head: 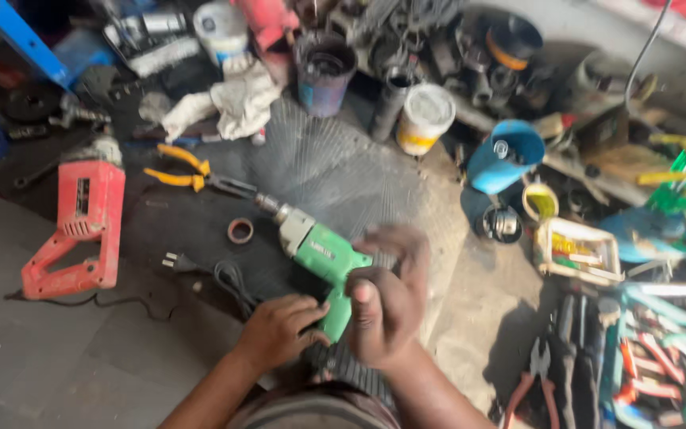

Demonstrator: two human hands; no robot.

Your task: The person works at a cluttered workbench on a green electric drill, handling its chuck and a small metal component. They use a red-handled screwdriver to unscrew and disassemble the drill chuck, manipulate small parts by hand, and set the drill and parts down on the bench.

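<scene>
Green drill on floor, left hand gripping handle, right hand beside

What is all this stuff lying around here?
green drill: 1, green and grey, centre, in both hands
red power tool: 1, red, left on floor
yellow pliers: 1, yellow handles, above the drill
tape roll: 1, brown, left of the drill
plug: 1, black, left of the hands
rag: 1, white, top
white tub: 1, white, top centre
blue cup: 1, blue, right
left hand: on drill handle
right hand: blurred, on drill body
</scene>
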